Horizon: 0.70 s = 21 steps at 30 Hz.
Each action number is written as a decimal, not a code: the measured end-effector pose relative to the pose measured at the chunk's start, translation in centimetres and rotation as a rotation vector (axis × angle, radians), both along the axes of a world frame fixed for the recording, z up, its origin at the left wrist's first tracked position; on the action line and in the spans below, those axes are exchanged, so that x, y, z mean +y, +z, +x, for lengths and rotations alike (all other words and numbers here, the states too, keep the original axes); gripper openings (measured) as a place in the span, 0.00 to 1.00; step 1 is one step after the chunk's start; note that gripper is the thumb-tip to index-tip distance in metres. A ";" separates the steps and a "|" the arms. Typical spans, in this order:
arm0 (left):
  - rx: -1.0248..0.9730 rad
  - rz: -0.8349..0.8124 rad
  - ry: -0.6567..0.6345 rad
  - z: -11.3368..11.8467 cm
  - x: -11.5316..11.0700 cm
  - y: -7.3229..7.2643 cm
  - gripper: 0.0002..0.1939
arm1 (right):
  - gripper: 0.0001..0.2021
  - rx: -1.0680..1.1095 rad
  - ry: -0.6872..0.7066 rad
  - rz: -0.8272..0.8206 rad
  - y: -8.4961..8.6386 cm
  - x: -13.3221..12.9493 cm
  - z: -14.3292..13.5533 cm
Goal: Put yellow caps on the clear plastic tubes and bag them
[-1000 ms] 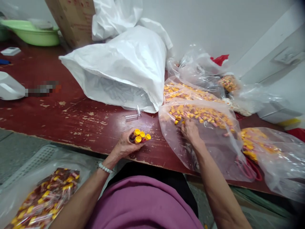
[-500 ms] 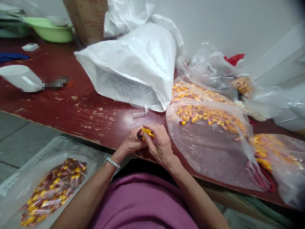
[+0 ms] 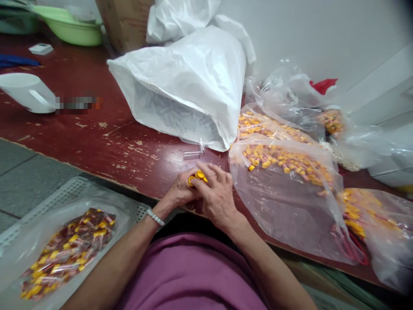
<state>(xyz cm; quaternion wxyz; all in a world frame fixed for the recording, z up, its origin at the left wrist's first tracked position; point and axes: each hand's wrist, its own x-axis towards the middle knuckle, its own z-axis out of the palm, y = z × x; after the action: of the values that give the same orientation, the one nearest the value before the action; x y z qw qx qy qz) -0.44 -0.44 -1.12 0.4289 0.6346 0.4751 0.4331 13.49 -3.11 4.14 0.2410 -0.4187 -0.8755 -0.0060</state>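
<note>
My left hand [image 3: 181, 189] is closed around a few small pieces with round yellow caps [image 3: 199, 174]; their lower parts are hidden in the grip. Bent over the same pieces from the right, my right hand [image 3: 219, 196] has its thumb and fingers pressed against the caps. Just beyond both hands, two clear plastic tubes [image 3: 192, 155] lie on the dark red table [image 3: 129, 150]. Behind them the open white sack [image 3: 196, 64] holds many more clear tubes. To the right, a clear plastic bag [image 3: 274, 206] contains loose yellow-capped pieces [image 3: 280, 159].
Below the table on the left, a white perforated basket [image 3: 61, 193] holds a lined heap of yellow-capped tubes [image 3: 71, 254]. A white mug [image 3: 29, 92] lies on the table's left side, with a green basin [image 3: 74, 28] behind. Another bag of yellow pieces [image 3: 358, 211] sits far right.
The caps in my hands now face up, with more yellow rims visible. My right fingers have shifted over the top of the pieces. The view has tilted slightly.
</note>
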 end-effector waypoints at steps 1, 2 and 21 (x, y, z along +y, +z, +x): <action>-0.001 0.016 -0.008 0.0 0.1 -0.1 0.15 | 0.16 -0.009 0.005 -0.024 0.0 0.2 0.1; 0.005 0.039 -0.020 0.0 0.1 -0.1 0.15 | 0.17 0.014 0.007 -0.039 0.2 0.4 0.4; -0.801 -0.474 -0.031 0.4 -4.7 2.1 0.15 | 0.38 0.090 0.183 0.049 -2.0 -0.9 -0.1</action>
<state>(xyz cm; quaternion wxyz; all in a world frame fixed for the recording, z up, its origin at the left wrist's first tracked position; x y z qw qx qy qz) -0.05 -5.11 0.96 0.7182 0.3088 0.3483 0.5172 13.37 -4.01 2.09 0.2898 -0.3306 -0.8981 0.0134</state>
